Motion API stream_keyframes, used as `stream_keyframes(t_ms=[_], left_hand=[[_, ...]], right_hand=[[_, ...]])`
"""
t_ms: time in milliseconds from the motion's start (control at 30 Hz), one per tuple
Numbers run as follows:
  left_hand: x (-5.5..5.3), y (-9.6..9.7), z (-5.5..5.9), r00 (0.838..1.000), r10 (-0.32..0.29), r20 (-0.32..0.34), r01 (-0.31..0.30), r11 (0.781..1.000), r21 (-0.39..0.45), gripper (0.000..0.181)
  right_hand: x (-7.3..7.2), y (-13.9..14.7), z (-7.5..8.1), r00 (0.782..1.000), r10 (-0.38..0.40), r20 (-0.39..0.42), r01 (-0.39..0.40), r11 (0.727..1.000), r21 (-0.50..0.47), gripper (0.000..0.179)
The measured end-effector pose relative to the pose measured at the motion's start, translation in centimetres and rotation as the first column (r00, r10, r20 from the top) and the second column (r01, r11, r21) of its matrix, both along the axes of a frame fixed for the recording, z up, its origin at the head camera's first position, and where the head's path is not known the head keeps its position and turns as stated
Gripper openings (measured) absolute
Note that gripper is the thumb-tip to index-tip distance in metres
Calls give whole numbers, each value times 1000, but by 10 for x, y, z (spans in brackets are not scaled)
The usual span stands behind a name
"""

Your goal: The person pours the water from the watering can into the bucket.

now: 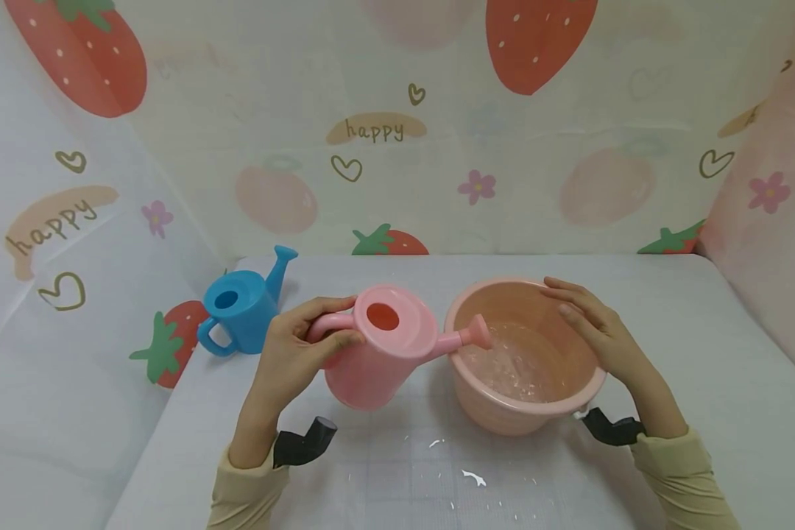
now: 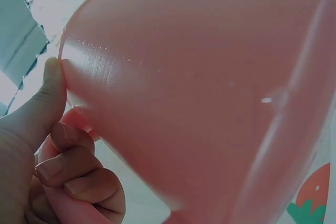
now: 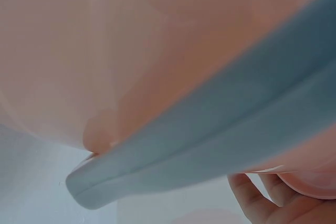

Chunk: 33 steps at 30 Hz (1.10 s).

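Observation:
My left hand (image 1: 305,342) grips a pink watering can (image 1: 371,375) by its handle, fingers curled round it and thumb pressed on the can's edge. The can is tilted, its sprinkler head (image 1: 478,333) over the left rim of a peach bucket (image 1: 503,423). Rippling water (image 1: 513,364) lies in the bucket's bottom. At the bucket's far right rim, my right hand (image 1: 592,331) holds on, thumb to the inside and fingers over the edge. A grey-blue bucket handle (image 3: 199,140) crosses the right wrist view, with fingers (image 3: 252,198) showing below it.
A blue watering can (image 1: 241,313) stands upright at the back left. Splashed water drops (image 1: 473,478) lie on the white table (image 1: 384,471) in front of the bucket. Printed curtains (image 1: 430,191) enclose the back and sides.

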State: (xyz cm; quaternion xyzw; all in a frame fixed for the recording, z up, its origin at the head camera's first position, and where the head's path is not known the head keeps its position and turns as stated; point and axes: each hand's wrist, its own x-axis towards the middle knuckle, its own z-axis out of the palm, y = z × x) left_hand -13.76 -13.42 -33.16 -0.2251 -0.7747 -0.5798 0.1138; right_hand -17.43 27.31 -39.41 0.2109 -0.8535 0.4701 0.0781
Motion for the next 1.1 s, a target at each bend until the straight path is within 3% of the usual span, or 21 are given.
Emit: stream_keyframes(t_ms=[1100], left_hand=[[-4,-4,-1,999,-36,-3,37,999,16,37]], right_hand=[[0,-2,2,1000,5,0,-5,1000,-9,35]])
